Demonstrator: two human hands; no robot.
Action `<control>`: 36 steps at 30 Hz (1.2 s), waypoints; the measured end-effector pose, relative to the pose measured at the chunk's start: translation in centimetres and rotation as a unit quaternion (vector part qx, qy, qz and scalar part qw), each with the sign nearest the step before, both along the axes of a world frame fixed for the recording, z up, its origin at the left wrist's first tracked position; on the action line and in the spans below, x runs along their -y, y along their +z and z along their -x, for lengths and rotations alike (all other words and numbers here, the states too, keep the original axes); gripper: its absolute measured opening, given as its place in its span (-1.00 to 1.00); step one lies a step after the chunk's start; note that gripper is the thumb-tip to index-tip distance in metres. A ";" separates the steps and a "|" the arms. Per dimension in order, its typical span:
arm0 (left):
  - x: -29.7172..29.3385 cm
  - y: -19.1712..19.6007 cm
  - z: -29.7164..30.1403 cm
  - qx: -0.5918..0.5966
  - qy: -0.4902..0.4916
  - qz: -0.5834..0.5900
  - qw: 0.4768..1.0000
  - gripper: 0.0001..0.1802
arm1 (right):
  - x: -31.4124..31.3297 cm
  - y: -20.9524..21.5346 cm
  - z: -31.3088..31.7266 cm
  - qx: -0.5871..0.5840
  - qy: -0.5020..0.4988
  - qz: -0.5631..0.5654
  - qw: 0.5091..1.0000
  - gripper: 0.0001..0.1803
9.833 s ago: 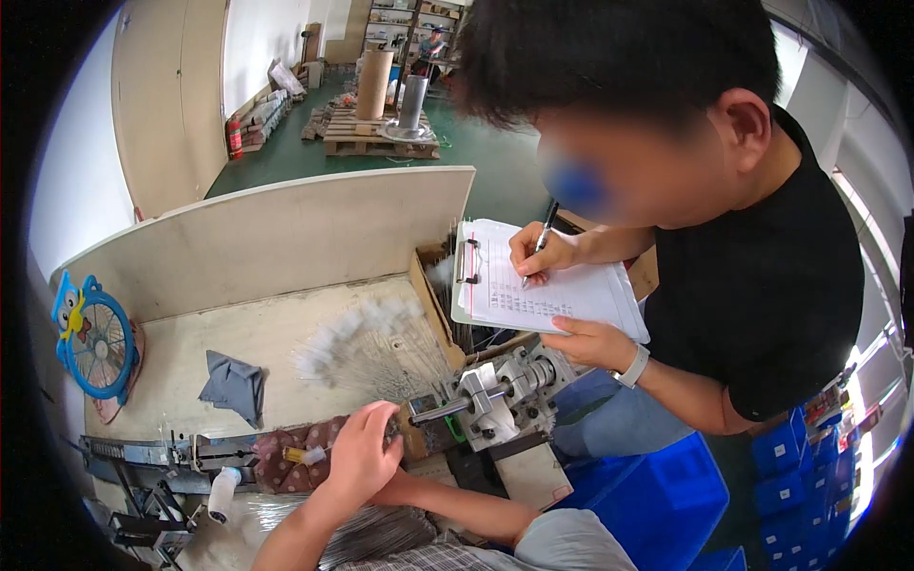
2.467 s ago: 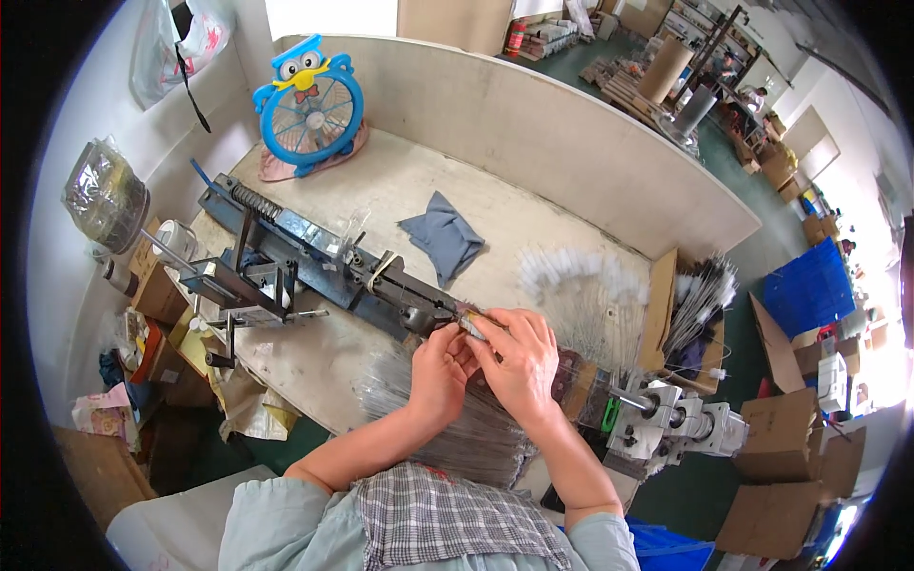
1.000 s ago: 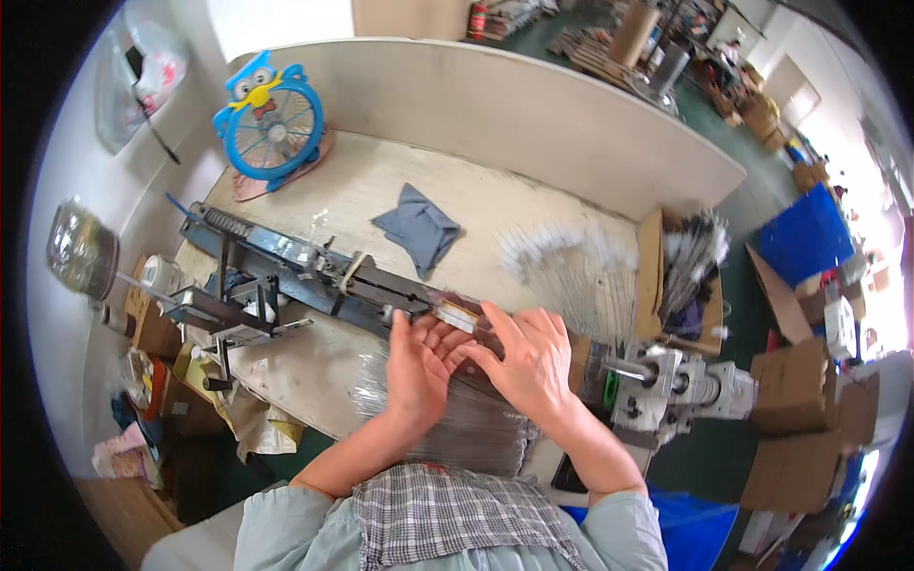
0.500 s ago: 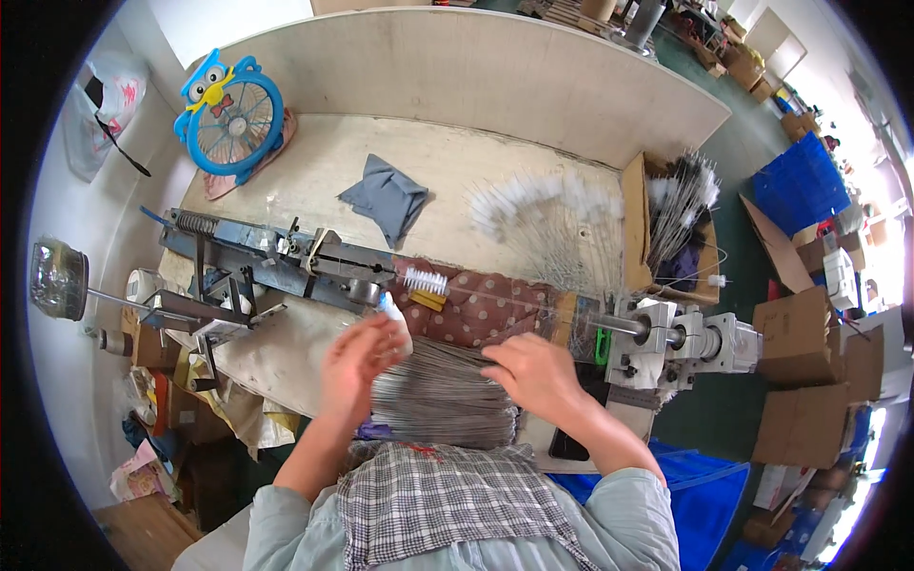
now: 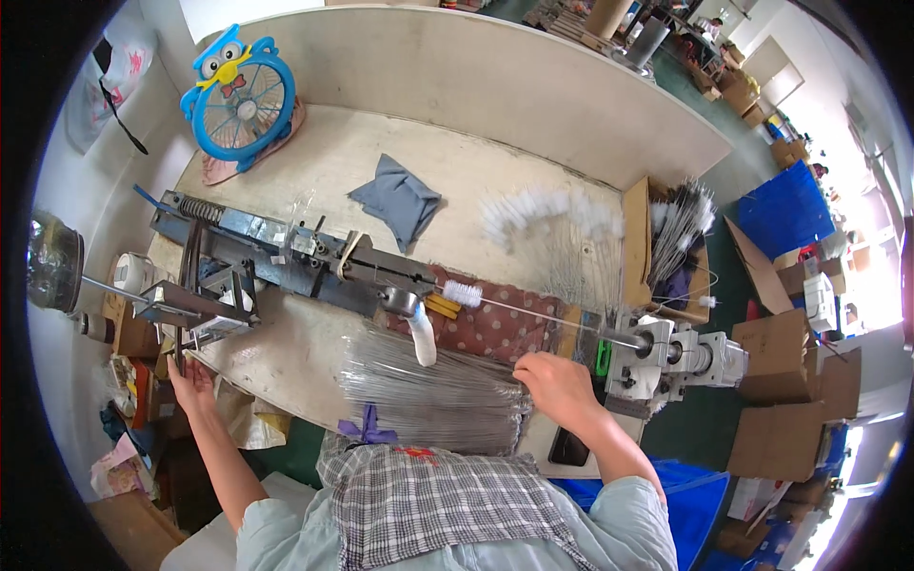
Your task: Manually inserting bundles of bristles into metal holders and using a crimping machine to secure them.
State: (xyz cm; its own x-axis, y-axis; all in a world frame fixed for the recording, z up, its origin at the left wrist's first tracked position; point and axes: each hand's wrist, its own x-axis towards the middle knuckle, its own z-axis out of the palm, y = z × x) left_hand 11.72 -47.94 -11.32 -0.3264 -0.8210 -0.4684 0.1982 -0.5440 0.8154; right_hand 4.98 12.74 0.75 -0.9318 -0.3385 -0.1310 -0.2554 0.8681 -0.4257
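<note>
My left hand (image 5: 194, 383) is at the lower left, its fingers closed round a dark metal lever (image 5: 179, 350) of the bench machine (image 5: 286, 257). My right hand (image 5: 560, 388) is curled over the right end of a thick bundle of thin metal wires (image 5: 428, 390). Its fingertips are pressed together at the wire ends; whether they pinch a wire is hidden. A small white-bristled brush (image 5: 464, 293) stands out from the machine's jaw. Its thin stem runs right to the spindle (image 5: 626, 339) of a motor unit (image 5: 681, 354). Below the jaw hangs a white-wrapped spout (image 5: 422, 338).
Finished white brushes (image 5: 562, 224) lie fanned at the back right, beside a cardboard box (image 5: 636, 228) of more brushes. A grey cloth (image 5: 395, 200) and a blue toy-shaped fan (image 5: 243, 105) stand farther back. A phone (image 5: 568, 447) lies near my right forearm. Purple cloth (image 5: 368, 426) ties the bundle.
My left hand has moved from beside the white spout down left to the lever. My right hand has shifted slightly right and down. A stem now spans from brush to spindle.
</note>
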 end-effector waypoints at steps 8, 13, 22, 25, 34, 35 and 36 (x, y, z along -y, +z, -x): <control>-17.9 0.3 2.0 -0.063 -0.188 -0.111 0.974 -0.79 | -1.2 0.2 -0.5 0.017 0.013 0.001 1.000 -0.84; -32.6 8.3 6.8 -0.033 -0.495 -0.065 0.866 -0.55 | -1.5 -1.1 -0.4 -0.018 0.022 -0.003 1.000 -0.87; -36.9 19.4 9.9 -0.083 -0.554 -0.469 0.683 -0.72 | -0.9 0.4 -1.2 -0.102 0.029 -0.091 0.990 -0.80; -33.7 18.6 9.0 -0.129 -0.556 -0.384 0.726 -0.52 | -1.6 3.1 -1.2 -0.101 0.060 -0.153 0.981 -0.79; -36.6 17.1 7.2 -0.126 -0.765 0.002 0.632 -0.73 | -6.4 11.9 1.9 -0.245 -0.207 0.069 0.945 -0.79; -38.3 16.8 7.8 -0.205 -0.763 0.157 0.592 -0.80 | -6.3 10.6 2.5 -0.248 -0.179 0.087 0.948 -0.78; -40.4 15.8 8.7 -0.280 -0.738 0.305 0.533 -0.82 | -5.7 10.1 2.8 -0.209 -0.180 0.115 0.954 -0.77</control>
